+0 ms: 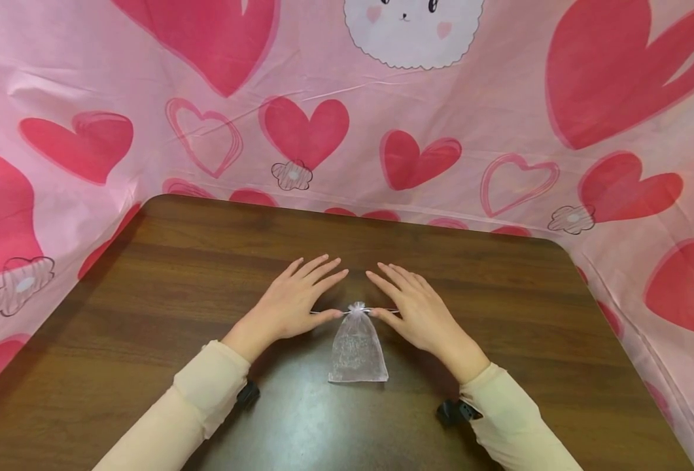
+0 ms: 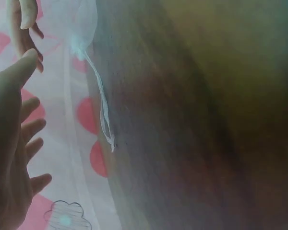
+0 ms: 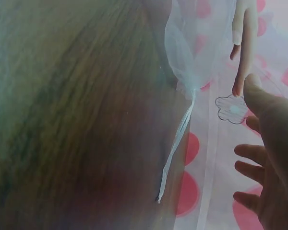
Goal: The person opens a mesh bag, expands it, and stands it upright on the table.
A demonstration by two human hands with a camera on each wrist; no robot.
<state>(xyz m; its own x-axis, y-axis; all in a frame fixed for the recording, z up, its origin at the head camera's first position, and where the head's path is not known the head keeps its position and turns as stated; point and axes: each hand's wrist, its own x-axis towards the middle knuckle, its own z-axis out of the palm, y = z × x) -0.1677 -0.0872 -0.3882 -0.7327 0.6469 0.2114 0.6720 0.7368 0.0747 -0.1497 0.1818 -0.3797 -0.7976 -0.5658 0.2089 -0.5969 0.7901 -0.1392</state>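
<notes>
A small, sheer white drawstring bag (image 1: 356,353) lies flat on a dark wood-grain counter (image 1: 117,314), its gathered neck (image 1: 356,308) pointing away from the person and its wide bottom edge toward them. A thin cord runs out from each side of the neck: the left cord (image 2: 101,91) and the right cord (image 3: 174,146). The left hand (image 1: 294,301) and the right hand (image 1: 423,314) are at either side of the neck, fingers straight and spread apart, thumbs pointing in toward the bag. Both wrist views show the cords free of the fingers, so nothing is gripped. Beyond the counter hangs pink fabric (image 1: 417,98) printed with hearts.

Drawing the cords would probably go best with a pinch on each outer end and an even pull to both sides, so the neck stays centred. Loosening looks better done with fingertips at the gathers, easing them apart little by little. The gauzy cloth seems light and apt to slide or snag, so gentle, level movements low over the counter should serve best.
</notes>
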